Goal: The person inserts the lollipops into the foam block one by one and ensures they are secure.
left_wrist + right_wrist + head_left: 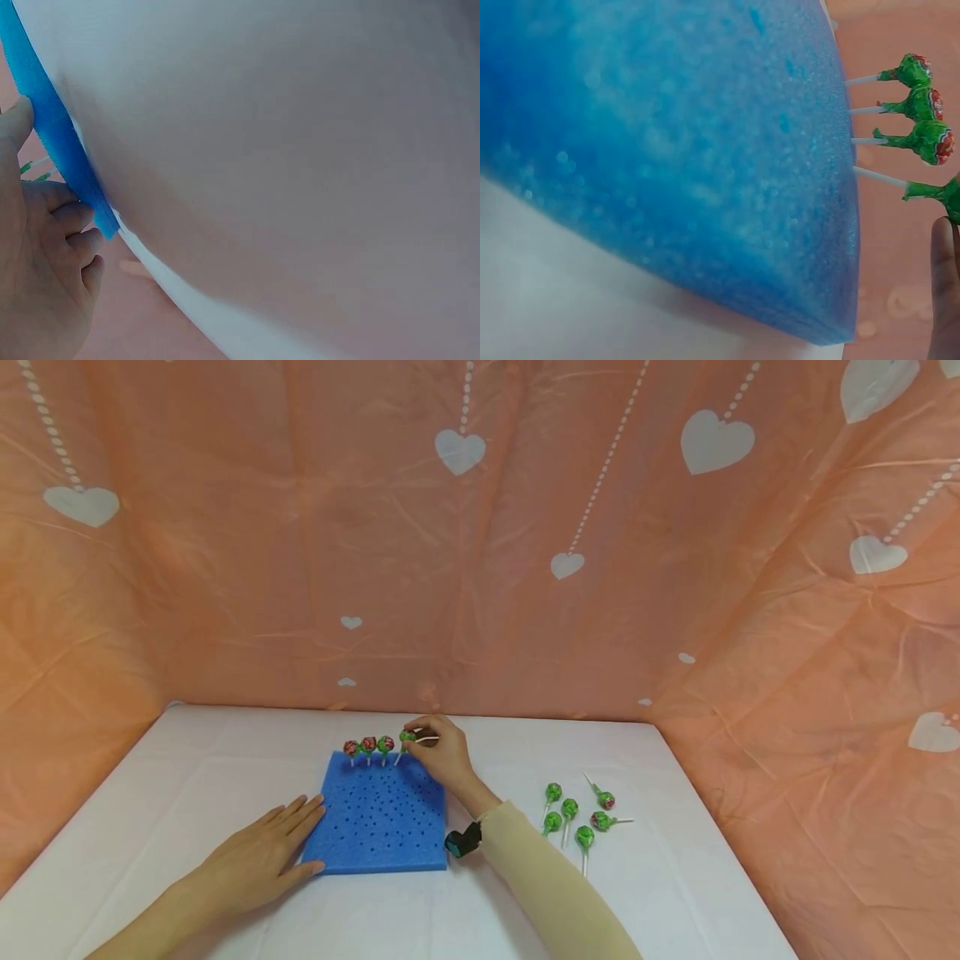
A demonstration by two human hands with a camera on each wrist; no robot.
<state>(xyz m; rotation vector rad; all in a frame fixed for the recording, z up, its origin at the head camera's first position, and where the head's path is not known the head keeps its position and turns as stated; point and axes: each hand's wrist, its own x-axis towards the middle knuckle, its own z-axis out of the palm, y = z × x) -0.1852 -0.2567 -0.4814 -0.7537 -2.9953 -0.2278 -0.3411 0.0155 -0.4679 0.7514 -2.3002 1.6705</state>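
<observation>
Right grip (444, 756), upper centre of the surface (675, 902), pinches the head of a lollipop (407, 736) between thumb and fingers. Its stick (881, 177) meets the far edge of the blue foam (375, 857), and the right wrist view shows it tilted; how deep it sits I cannot tell. A second white stick (427, 739) shows against those fingers, and whose it is I cannot make out. Just left of the pinched one, three lollipops (368, 744) stand in a row along the same edge, about upright. Left grip (262, 860) has its fingers laid out straight on the foam's left edge, holding nothing, probably bracing it. Six loose sweets (585, 837) lie at the right of the frame, well apart from the foam.

I judge the step to be planting the fourth stick in the row. Next seems to call for straightening it, a press down along the stick with the foam steadied, then a gentle release that doesn't drag it back out or knock its neighbour.
</observation>
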